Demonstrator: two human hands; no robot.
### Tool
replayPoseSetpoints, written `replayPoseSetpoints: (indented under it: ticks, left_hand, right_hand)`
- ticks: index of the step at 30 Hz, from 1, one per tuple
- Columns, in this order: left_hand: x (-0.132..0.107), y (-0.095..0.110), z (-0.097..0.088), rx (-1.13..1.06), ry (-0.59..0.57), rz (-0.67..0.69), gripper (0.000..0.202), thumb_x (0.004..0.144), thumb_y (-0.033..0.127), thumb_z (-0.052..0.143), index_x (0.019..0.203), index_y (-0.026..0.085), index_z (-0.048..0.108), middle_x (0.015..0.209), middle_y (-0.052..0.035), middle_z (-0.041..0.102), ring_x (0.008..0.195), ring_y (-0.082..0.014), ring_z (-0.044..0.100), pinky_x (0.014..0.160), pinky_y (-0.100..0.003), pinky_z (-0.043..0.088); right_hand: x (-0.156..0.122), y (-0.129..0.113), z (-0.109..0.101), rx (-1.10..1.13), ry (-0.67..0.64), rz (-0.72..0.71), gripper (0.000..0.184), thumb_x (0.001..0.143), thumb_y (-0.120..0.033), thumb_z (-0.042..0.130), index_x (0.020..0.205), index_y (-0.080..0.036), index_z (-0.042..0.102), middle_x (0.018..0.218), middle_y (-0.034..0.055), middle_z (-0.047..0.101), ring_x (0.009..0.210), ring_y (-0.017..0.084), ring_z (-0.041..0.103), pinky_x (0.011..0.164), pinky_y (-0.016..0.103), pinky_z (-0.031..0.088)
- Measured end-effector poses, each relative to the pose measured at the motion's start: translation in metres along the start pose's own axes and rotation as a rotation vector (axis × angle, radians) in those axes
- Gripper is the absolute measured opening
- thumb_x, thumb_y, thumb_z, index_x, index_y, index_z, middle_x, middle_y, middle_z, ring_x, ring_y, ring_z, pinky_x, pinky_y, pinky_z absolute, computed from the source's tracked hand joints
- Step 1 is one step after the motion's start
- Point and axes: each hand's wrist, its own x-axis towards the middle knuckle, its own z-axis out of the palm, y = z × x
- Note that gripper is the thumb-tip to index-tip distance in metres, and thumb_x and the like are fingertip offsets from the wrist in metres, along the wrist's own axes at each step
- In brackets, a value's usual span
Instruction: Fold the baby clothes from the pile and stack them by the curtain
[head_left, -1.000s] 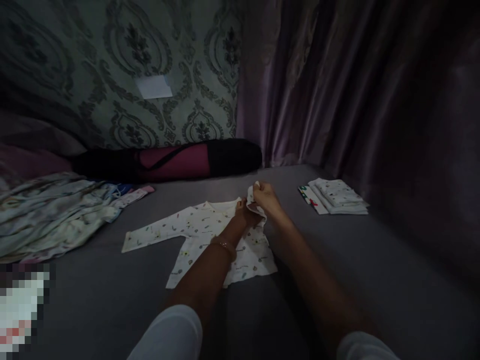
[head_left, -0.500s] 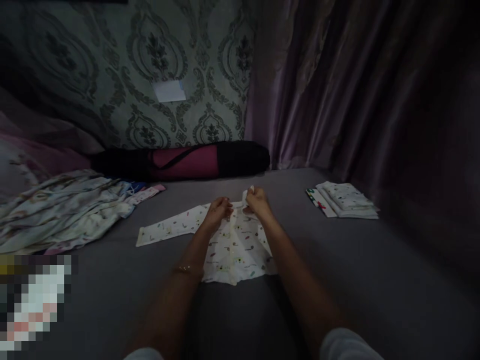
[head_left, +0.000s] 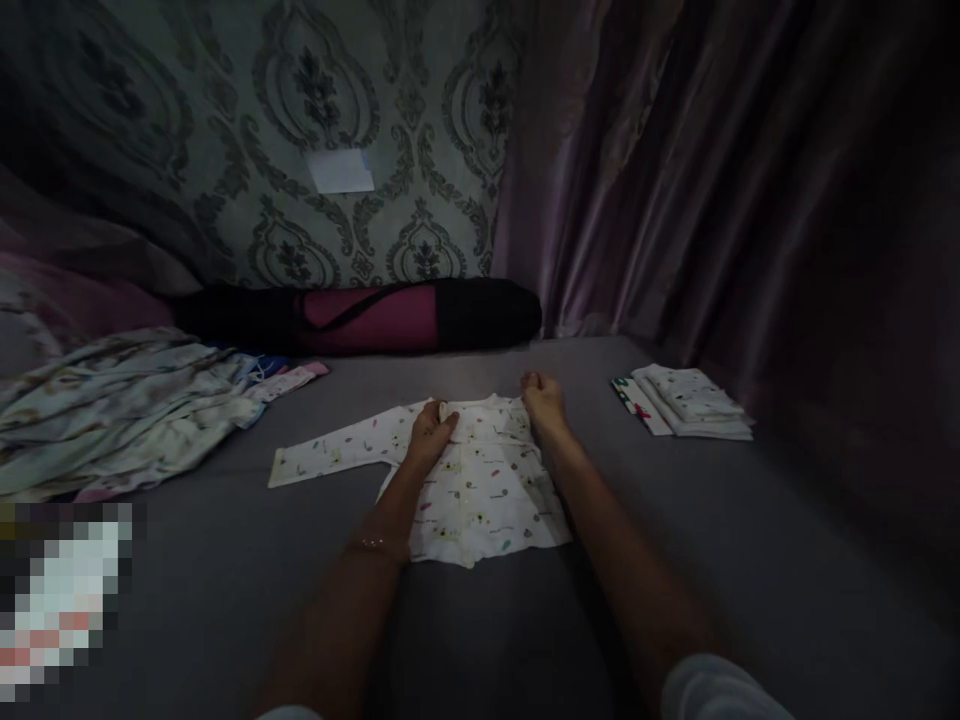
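A small white baby shirt (head_left: pixel 480 500) with a scattered print lies flat in front of me. One sleeve stretches out to the left, while the other is folded across the chest below the collar. My left hand (head_left: pixel 431 435) is closed, pinching the folded sleeve's end between thumb and fingers near the collar. At the shirt's upper right shoulder is my right hand (head_left: pixel 545 405), its fingers curled together. Whether any cloth is between those fingers is hidden.
On the grey bed sheet (head_left: pixel 750 560), a heap of patterned cloth (head_left: pixel 135 400) lies at the left and a folded clothes stack (head_left: pixel 694 395) at the right. A long black and pink bag (head_left: pixel 382 318) rests along the wall, with a curtain (head_left: pixel 637 200) at the right.
The right sleeve now lies across the shirt's chest. My right hand has moved right, from near the collar to the shoulder, and my left hand has taken the sleeve's end.
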Motion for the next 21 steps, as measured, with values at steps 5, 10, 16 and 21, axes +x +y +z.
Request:
replayPoseSetpoints:
  ticks: [5, 10, 16, 21]
  left_hand:
    - [0.003, -0.008, -0.001, 0.046, 0.042, 0.015, 0.022, 0.074, 0.036, 0.061, 0.085, 0.017, 0.057, 0.074, -0.0010, 0.061, 0.072, -0.0164, 0.057, 0.069, -0.027, 0.046]
    - [0.000, -0.008, -0.002, -0.029, 0.041, 0.046, 0.023, 0.076, 0.039, 0.058, 0.084, 0.018, 0.054, 0.074, -0.0003, 0.059, 0.068, -0.0143, 0.055, 0.065, -0.024, 0.044]
    - [-0.006, -0.004, 0.000, 0.049, 0.130, 0.036, 0.044, 0.077, 0.036, 0.061, 0.117, 0.019, 0.052, 0.068, 0.0044, 0.049, 0.058, -0.0118, 0.049, 0.053, -0.021, 0.040]
    - [-0.012, -0.002, 0.000, 0.187, 0.148, 0.106, 0.041, 0.083, 0.033, 0.054, 0.121, 0.020, 0.051, 0.075, 0.0017, 0.049, 0.066, -0.0138, 0.051, 0.060, -0.024, 0.044]
  right_hand:
    - [-0.011, 0.012, 0.019, -0.384, -0.122, -0.154, 0.040, 0.093, -0.019, 0.029, 0.122, -0.014, 0.056, 0.112, 0.0129, 0.065, 0.105, 0.020, 0.059, 0.090, 0.029, 0.043]
    - [-0.028, 0.018, 0.038, -0.657, -0.181, -0.331, 0.049, 0.097, -0.028, 0.027, 0.135, -0.004, 0.045, 0.144, 0.0196, 0.042, 0.136, 0.026, 0.032, 0.111, 0.040, 0.020]
    - [-0.031, 0.026, 0.041, -0.750, -0.169, -0.237, 0.063, 0.098, -0.044, 0.021, 0.142, -0.002, 0.036, 0.151, 0.0193, 0.032, 0.141, 0.027, 0.022, 0.113, 0.042, 0.012]
    - [-0.029, 0.033, 0.047, -0.798, -0.158, -0.239, 0.067, 0.097, -0.046, 0.021, 0.144, 0.001, 0.032, 0.151, 0.0198, 0.030, 0.141, 0.030, 0.020, 0.113, 0.044, 0.010]
